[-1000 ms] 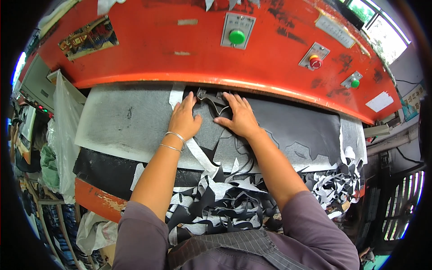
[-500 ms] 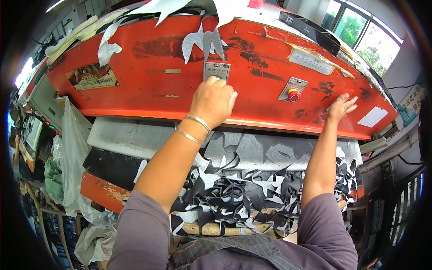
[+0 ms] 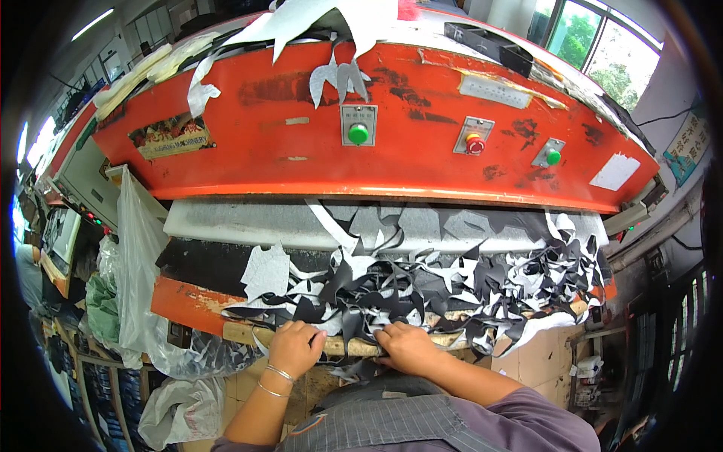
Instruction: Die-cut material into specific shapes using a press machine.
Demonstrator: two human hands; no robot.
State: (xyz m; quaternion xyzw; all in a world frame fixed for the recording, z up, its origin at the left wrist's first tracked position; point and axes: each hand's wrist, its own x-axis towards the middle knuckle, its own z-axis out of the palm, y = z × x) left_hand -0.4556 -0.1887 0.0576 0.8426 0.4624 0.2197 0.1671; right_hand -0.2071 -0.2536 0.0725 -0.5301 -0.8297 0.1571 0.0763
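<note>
A pale, worn bar [image 3: 336,346] runs along the front edge of the machine's bed. My left hand [image 3: 296,349] is closed over it, thumb pointing right, with two bangles at the wrist. To the right, my right hand [image 3: 407,347] curls over the same bar, its fingertips against the scraps and partly hidden. Black and grey sheet offcuts [image 3: 388,290] lie tangled behind both hands, some hanging over the bar. A lighter grey piece [image 3: 266,271] rests at the pile's left. Farther back, cut grey sheet lies on a thick white board [image 3: 248,222].
A red machine beam [image 3: 263,162] spans above the board, bearing two green buttons, the middle one [image 3: 358,134] and the right one [image 3: 553,157], plus a red knob [image 3: 474,144]. Clear plastic sheeting [image 3: 139,264] hangs at left above a whitish sack [image 3: 181,410].
Both hands have left the buttons on the red beam and come down and back to the front bar. The buttons now show. The scraps reach farther over the front edge.
</note>
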